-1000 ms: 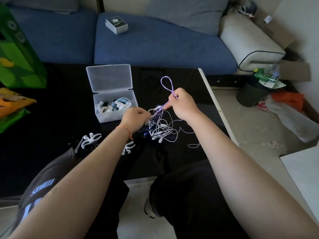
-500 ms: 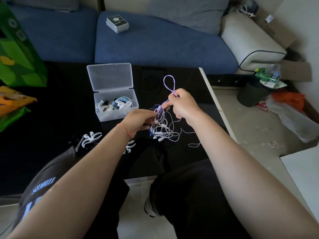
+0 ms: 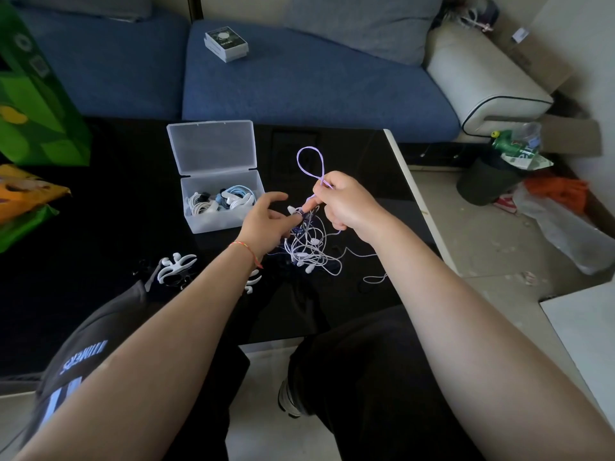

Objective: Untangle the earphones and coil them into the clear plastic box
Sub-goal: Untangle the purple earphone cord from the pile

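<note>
The right hand pinches a purple cable loop above the tangled earphones on the black table. The left hand, fingers loosely spread, touches the tangle beside the clear plastic box. Mirrored lettering on the dark garment is unreadable.

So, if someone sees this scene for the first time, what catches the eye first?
Probably the thin purple cable loop standing above the right hand, which pinches it over the tangle of white earphone wires on the glossy black table. Next, the open clear plastic box just left, with coiled earphones inside, and the left hand reaching into the tangle.
</note>
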The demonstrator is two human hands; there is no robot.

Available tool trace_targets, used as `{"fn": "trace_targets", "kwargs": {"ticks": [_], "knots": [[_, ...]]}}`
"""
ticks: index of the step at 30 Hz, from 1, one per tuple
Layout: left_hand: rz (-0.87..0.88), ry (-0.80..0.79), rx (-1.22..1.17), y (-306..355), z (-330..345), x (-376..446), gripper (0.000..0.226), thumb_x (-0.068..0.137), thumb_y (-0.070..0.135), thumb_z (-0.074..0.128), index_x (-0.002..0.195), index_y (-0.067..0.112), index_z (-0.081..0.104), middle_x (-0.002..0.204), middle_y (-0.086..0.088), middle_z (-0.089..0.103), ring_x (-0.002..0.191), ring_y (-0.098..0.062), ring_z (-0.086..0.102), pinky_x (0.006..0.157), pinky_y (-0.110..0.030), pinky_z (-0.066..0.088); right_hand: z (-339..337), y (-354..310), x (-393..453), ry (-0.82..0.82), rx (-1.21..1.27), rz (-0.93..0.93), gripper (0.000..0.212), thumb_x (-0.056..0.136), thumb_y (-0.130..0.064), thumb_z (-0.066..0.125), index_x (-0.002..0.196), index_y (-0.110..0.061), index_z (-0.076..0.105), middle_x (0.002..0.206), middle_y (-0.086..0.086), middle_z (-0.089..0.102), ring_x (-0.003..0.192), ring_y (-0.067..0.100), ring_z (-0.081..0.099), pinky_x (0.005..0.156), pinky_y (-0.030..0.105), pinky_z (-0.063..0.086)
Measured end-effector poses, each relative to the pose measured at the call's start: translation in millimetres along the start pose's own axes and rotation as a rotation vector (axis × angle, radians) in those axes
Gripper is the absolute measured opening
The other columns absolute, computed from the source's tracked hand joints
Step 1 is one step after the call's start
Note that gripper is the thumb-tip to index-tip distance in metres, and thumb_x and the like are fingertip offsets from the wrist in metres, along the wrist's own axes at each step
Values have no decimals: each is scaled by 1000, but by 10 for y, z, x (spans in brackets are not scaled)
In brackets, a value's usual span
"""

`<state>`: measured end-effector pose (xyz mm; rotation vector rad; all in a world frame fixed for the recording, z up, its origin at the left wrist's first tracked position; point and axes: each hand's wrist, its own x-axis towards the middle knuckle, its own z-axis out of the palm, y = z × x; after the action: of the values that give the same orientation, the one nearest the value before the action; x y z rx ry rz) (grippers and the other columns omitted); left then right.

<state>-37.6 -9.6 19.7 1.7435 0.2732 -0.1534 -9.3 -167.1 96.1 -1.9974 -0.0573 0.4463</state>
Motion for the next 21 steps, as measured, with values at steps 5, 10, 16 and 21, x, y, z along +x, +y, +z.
{"fn": "trace_targets", "kwargs": {"ticks": [5,10,16,21], "knots": [[18,-49,57,35,-4,-22,8,93,27,67,93,20,73,77,3,65,65,-7,55,57,-19,46,-16,19,6,39,-8,-3,17,107,-19,39,92,-15,48,95,10,74,38,13,28,40,26,25],[-65,-46,-8,78,3,-30,14,91,24,68,83,14,72,77,0,65,68,-8,55,56,-17,44,-27,22,7,70,-13,-10,14,106,-20,41,95,-17,49,97,9,74,39,11,29,38,24,26],[-162,-104,-92,81,55,-51,12,94,21,58,90,14,68,71,-2,62,63,-14,55,52,-23,41,-1,-7,-3,5,8,-27,16,107,-23,40,95,-17,48,94,7,75,40,14,27,41,29,24],[-231,-253,-263,86,32,-68,20,94,7,54,102,19,68,82,0,68,64,-8,57,60,-23,45,12,-19,-21,-39,-8,-29,15,107,-20,39,96,-17,48,90,4,76,40,15,27,42,29,25]]}}
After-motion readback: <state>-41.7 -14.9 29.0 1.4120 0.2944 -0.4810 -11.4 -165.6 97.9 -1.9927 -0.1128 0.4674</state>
